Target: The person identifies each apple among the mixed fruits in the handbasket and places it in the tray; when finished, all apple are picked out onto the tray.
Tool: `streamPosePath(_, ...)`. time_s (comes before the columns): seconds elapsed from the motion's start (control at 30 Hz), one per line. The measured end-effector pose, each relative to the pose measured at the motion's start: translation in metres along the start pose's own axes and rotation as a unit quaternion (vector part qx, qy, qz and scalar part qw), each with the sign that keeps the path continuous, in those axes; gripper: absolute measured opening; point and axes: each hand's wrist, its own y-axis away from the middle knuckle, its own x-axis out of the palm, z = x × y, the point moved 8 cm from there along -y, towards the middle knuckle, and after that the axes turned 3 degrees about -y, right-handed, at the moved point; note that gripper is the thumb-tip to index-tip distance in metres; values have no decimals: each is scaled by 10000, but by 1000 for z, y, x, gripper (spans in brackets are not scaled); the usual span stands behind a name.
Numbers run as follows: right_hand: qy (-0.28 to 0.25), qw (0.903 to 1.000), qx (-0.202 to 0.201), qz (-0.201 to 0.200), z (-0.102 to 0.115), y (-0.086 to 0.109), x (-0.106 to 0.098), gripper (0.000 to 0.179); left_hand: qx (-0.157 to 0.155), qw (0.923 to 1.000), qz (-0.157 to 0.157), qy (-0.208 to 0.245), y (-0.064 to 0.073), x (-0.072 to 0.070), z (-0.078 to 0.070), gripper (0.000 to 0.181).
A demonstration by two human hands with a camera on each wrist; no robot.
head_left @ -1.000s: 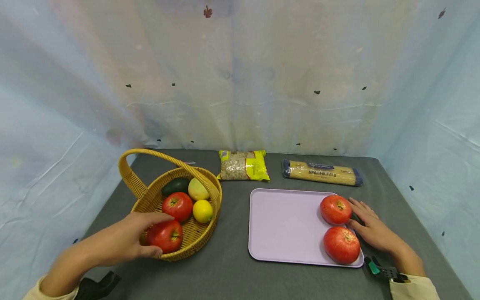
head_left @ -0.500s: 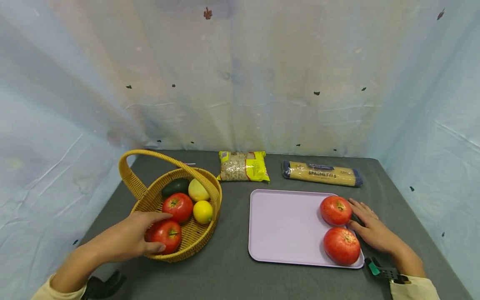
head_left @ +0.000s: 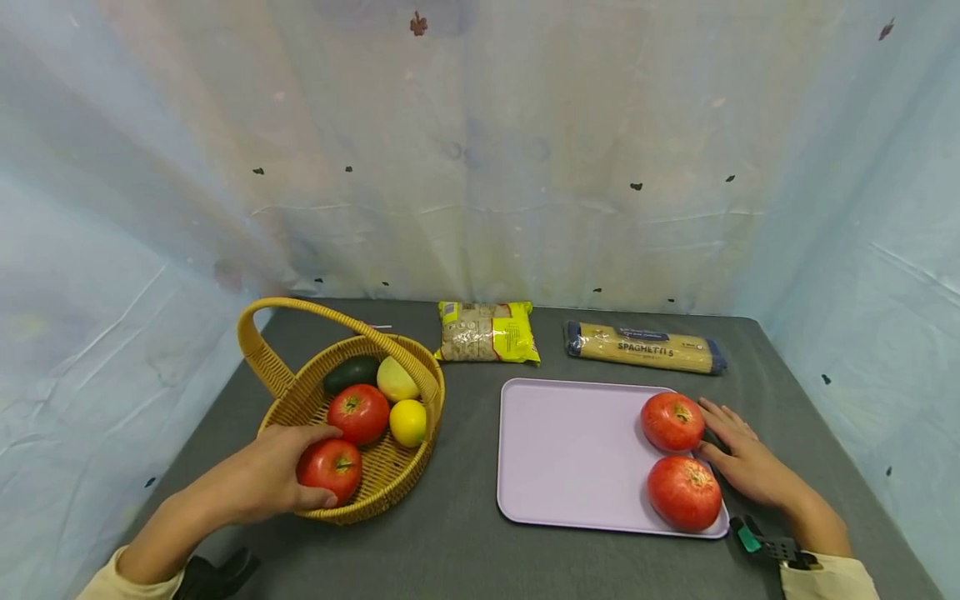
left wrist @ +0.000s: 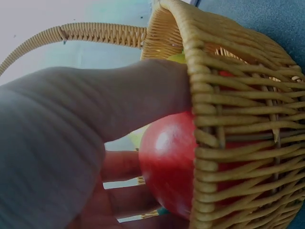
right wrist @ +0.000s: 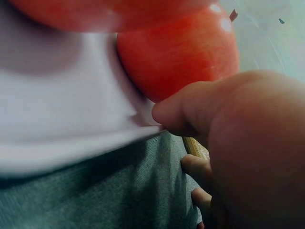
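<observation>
My left hand (head_left: 262, 473) reaches over the near-left rim of a yellow wicker basket (head_left: 390, 492) and holds a red apple (head_left: 331, 468) lying inside it. In the left wrist view, the thumb crosses the rim and the fingers curve behind the apple (left wrist: 167, 160). Beside it in the basket are another red apple (head_left: 360, 414), a yellow lemon (head_left: 408, 423), a pale yellow-green fruit (head_left: 397, 381) and a dark green avocado (head_left: 351, 375). My right hand (head_left: 753, 462) rests at the right edge of a lilac tray (head_left: 573, 454), its thumb touching the rim near two red apples (head_left: 672, 422).
Behind the tray lies a pack of spaghetti (head_left: 645, 347). A yellow and clear bag of dry grains or flakes (head_left: 487, 332) lies near the table's back edge. The basket's tall handle (head_left: 337, 312) arches over its left and back. Pale curtains (head_left: 480, 167) enclose the grey table (head_left: 465, 558).
My left hand has shifted slightly right and its fingers have closed in around the nearer basket apple. The right hand, tray and packs stay in place.
</observation>
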Motion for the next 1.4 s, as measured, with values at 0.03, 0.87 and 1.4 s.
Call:
streamPosePath(0.03,-16,10000,-14,-2,0,0,0,66,-4,10000,11,2,0,0,1,83)
streamPosePath(0.87,-109,9999,15,35,0,0,1,68,788,9779,-1373,1366,25,-45,-49,77)
streamPosePath(1.4,-101,9999,-52,-9,0,1,0,67,2136,9458,-1175,2144,-13,-22,-142,74)
